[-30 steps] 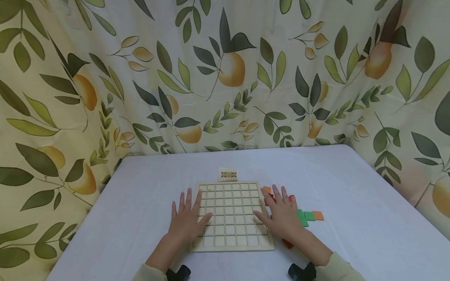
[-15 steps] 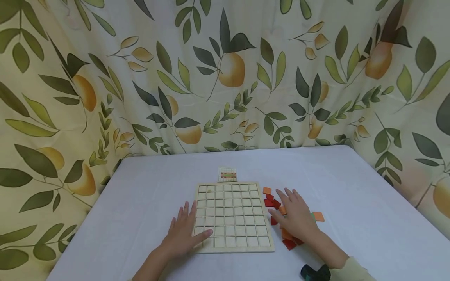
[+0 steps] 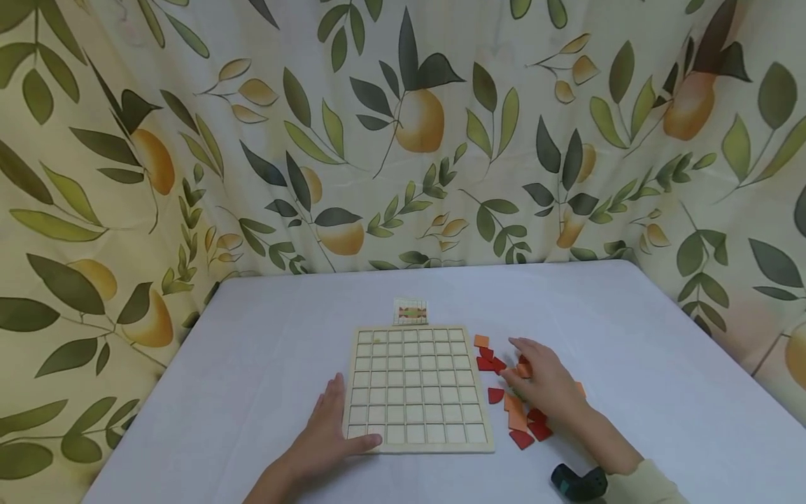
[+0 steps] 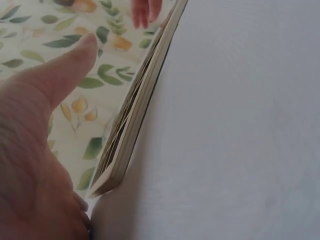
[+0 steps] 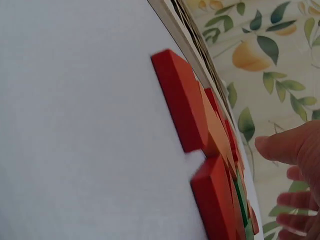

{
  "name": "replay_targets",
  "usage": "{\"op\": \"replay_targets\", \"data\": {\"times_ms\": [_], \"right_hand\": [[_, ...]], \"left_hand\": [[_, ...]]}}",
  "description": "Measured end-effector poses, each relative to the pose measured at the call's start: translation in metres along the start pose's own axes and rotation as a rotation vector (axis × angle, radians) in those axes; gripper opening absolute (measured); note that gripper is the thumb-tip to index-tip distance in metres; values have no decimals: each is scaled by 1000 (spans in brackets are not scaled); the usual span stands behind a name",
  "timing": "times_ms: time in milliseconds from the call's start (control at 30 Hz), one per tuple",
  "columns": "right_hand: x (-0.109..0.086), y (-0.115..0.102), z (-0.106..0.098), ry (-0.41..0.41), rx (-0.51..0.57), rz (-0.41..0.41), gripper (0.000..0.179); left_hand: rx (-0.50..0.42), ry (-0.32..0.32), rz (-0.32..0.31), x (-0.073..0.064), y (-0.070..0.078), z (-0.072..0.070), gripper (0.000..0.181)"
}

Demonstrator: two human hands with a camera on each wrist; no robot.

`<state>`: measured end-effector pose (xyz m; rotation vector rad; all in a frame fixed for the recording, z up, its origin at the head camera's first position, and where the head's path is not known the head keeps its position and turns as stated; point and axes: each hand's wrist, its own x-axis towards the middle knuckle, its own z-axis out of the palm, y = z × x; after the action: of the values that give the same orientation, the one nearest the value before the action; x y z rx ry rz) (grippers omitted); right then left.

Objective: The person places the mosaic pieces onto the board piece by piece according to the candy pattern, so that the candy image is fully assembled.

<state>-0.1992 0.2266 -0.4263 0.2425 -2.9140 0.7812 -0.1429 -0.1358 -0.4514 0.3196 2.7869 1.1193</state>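
A pale wooden grid board point(image 3: 418, 446) lies flat at the table's middle, its squares unfilled. My left hand point(image 3: 324, 434) rests at the board's near-left corner, fingers fairly straight along the left side and thumb across the front edge. To the board's right lies a loose heap of red, orange and green tiles; one red tile point(image 3: 495, 395) sits close to the board. Above this heap is my right hand point(image 3: 549, 381), fingers loosely bent and thumb apart. An orange tile point(image 3: 524, 369) shows between thumb and fingers in the head view. In the right wrist view, the hand point(image 5: 295, 185) has nothing in its grasp.
Behind the board stands a small card point(image 3: 411, 312) printed with a coloured grid pattern. A white cloth covers the table point(image 3: 283, 315). A leaf-and-fruit curtain point(image 3: 403, 140) hangs around the far side. A black device point(image 3: 579, 483) sits at the right wrist.
My right hand has moved off the board's right edge, rightward over the tiles. My left hand has slid down from the board's left side to its near-left corner.
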Motion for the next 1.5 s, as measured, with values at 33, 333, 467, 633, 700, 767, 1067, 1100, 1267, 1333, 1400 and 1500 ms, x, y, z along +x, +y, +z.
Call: {"op": "replay_targets", "data": {"times_ms": [33, 333, 467, 633, 700, 767, 1067, 1100, 1267, 1333, 1400, 1500], "right_hand": [[1, 2, -1, -1, 5, -5, 69], [8, 22, -10, 19, 65, -39, 51], [10, 31, -14, 6, 68, -39, 48], [13, 41, -16, -3, 65, -86, 41], [14, 45, -17, -9, 69, -99, 39], [15, 48, -18, -16, 72, -104, 38], [16, 54, -19, -69, 115, -119, 35], [16, 54, -19, -77, 118, -119, 35], [20, 56, -20, -109, 115, -127, 36], [21, 56, -21, -118, 117, -131, 36], [22, 57, -21, -131, 117, -133, 36], [24, 58, -21, -146, 122, -131, 36]], "left_hand": [[4, 3, 8, 0, 0, 0, 120], [59, 6, 78, 3, -5, 4, 125], [80, 19, 77, 3, -7, 6, 129], [82, 18, 83, 3, -7, 7, 130], [85, 21, 88, 3, -7, 6, 129], [84, 22, 88, 3, -7, 6, 128], [86, 20, 73, 2, -8, 5, 127], [85, 22, 77, 2, -8, 5, 126], [91, 30, 88, 3, -10, 5, 126], [91, 32, 91, 3, -11, 5, 126], [90, 31, 91, 3, -10, 5, 126], [90, 32, 93, 3, -9, 4, 126]]}}
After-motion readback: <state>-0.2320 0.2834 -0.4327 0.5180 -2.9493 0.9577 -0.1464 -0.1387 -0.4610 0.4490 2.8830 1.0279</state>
